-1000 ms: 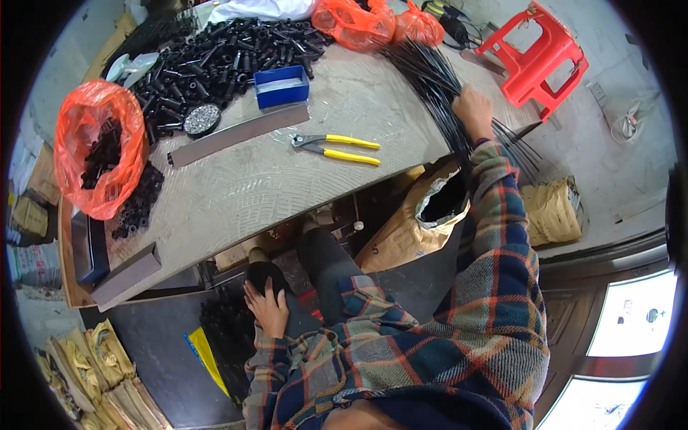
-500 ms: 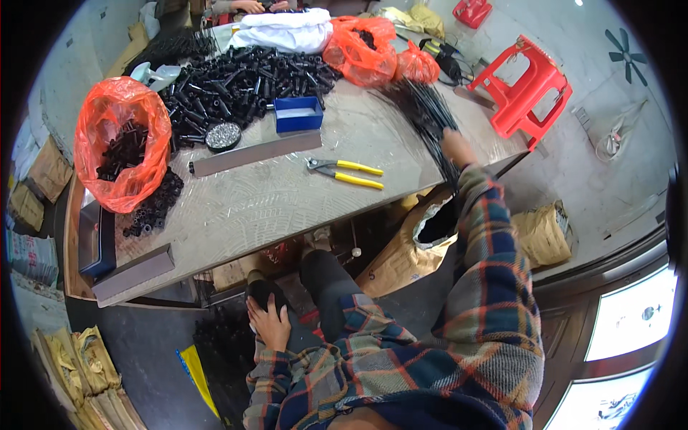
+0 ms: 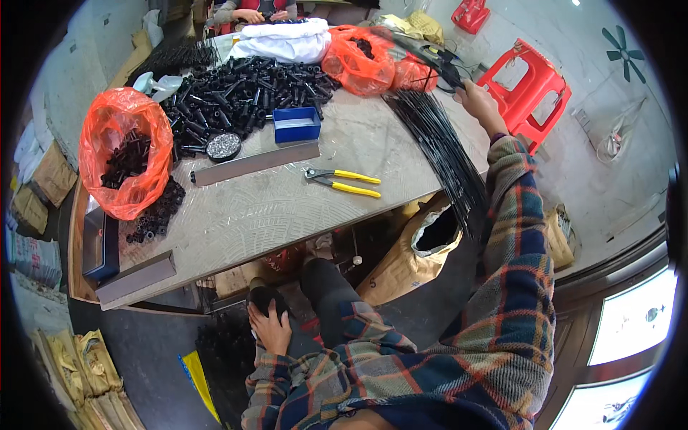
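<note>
My right hand (image 3: 480,102) is closed at the table's far right, beside the red stool. From its fist a long dark thing (image 3: 446,70) reaches up and left across the red bags, smeared by motion, so its kind is unclear. Just below lies a bundle of thin black rods (image 3: 435,140), their near ends sticking out past the table edge. My left hand (image 3: 270,326) rests on my knee with fingers spread, holding nothing. Yellow-handled pliers (image 3: 347,182) lie on the table (image 3: 251,215) between the rods and a grey metal bar (image 3: 256,163).
A heap of black tubular parts (image 3: 236,93) covers the back left, near a blue box (image 3: 297,125) and a red bag of parts (image 3: 125,154). The red stool (image 3: 527,89) stands at right. An open paper sack (image 3: 408,261) sits below the edge. Another person's hands (image 3: 251,16) work behind.
My right hand has left the rod bundle and moved up and right, with a dark thing now in it. The rods lie more spread out. My left hand stays on my knee.
</note>
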Action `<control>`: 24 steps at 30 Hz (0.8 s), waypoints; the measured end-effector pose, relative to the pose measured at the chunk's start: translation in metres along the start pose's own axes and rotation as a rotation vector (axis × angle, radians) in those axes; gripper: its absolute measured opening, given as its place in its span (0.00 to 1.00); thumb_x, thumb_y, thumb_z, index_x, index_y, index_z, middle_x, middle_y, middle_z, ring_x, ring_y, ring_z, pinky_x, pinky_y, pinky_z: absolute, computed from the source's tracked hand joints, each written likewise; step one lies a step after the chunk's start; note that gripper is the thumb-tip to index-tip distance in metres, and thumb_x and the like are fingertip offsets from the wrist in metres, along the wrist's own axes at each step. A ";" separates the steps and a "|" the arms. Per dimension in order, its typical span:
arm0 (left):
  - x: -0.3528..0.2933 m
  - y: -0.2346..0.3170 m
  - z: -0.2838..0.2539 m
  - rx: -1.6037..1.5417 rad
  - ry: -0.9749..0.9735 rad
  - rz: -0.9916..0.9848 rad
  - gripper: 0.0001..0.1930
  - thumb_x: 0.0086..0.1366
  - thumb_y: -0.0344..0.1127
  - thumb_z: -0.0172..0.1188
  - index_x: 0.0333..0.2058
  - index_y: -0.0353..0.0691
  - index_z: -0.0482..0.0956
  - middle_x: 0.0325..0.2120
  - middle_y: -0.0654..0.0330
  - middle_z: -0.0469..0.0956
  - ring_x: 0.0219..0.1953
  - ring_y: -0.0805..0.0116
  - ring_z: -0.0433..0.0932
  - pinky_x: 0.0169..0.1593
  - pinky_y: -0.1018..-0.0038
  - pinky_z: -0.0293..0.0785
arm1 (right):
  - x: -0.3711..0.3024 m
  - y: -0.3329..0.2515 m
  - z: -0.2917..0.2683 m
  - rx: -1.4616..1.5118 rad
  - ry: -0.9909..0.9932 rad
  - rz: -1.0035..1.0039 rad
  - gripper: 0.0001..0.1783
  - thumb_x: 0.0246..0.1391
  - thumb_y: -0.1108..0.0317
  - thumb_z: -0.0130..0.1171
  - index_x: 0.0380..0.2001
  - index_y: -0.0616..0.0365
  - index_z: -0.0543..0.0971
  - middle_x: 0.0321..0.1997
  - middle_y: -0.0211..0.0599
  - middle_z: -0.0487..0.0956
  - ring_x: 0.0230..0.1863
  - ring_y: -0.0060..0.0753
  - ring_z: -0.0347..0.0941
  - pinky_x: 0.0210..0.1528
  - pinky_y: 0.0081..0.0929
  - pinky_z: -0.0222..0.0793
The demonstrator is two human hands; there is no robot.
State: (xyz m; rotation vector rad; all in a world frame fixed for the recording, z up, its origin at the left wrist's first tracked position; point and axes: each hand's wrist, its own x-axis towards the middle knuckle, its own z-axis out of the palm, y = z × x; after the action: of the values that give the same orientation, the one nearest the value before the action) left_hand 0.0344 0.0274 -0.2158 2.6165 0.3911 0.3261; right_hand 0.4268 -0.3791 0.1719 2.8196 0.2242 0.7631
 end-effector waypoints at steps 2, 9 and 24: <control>0.002 0.002 0.001 -0.019 -0.010 0.019 0.24 0.54 0.41 0.57 0.51 0.47 0.68 0.56 0.35 0.51 0.59 0.38 0.50 0.58 0.52 0.49 | 0.008 -0.002 0.005 0.233 0.094 0.083 0.16 0.55 0.57 0.47 0.34 0.60 0.69 0.30 0.56 0.75 0.35 0.57 0.72 0.31 0.46 0.64; -0.003 -0.010 -0.001 0.012 0.019 0.028 0.24 0.54 0.41 0.57 0.51 0.46 0.68 0.55 0.34 0.53 0.58 0.38 0.52 0.59 0.54 0.51 | 0.050 -0.060 -0.019 0.834 0.623 0.271 0.21 0.56 0.54 0.46 0.31 0.67 0.70 0.24 0.52 0.72 0.30 0.49 0.68 0.31 0.40 0.63; 0.075 0.131 -0.172 -0.701 -0.047 0.211 0.07 0.60 0.28 0.52 0.36 0.32 0.76 0.22 0.57 0.77 0.24 0.73 0.78 0.27 0.79 0.71 | -0.024 -0.142 0.019 0.947 0.334 -0.038 0.10 0.54 0.66 0.51 0.29 0.61 0.67 0.15 0.35 0.69 0.18 0.26 0.69 0.20 0.28 0.62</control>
State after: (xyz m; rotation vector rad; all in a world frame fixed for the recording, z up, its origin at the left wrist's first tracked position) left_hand 0.0820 0.0124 0.0081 1.9673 -0.0277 0.3858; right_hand 0.4033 -0.2496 0.1105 3.4712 0.8990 1.4147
